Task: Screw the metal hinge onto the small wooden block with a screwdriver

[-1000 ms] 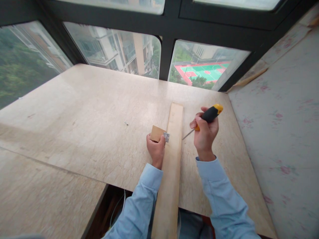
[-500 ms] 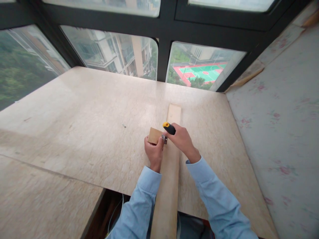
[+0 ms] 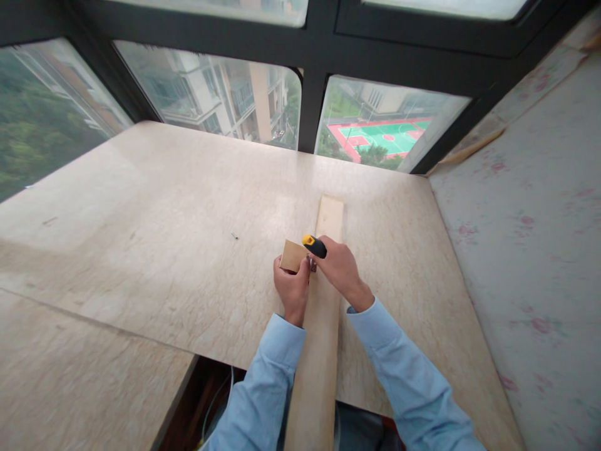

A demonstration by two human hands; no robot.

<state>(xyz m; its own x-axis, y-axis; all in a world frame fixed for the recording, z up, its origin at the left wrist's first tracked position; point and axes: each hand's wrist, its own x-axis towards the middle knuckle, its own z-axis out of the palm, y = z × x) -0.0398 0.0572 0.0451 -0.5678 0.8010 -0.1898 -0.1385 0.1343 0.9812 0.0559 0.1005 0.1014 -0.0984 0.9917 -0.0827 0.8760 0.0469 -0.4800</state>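
My left hand [image 3: 293,285] is closed around a small wooden block [image 3: 293,255], its thumb lying against a shiny metal fitting [image 3: 312,264] at the block's right side. In my right hand [image 3: 342,266] is a screwdriver with a black and yellow handle [image 3: 314,246], gripped just above the fitting. The driver's tip is hidden by my fingers. Under both hands runs a long pale wooden board [image 3: 315,351], reaching from the front edge towards the window.
A small screw-like metal piece [image 3: 235,235] lies on the marbled countertop [image 3: 188,188] to the left. Windows with dark frames [image 3: 307,113] close off the back. A flowered wall [image 3: 526,250] stands at the right. An opening [image 3: 206,388] with a cable is at the front.
My right hand and the screwdriver handle have tilted slightly to the left over the metal fitting. My left hand keeps its hold on the block; the camera view has shifted a little.
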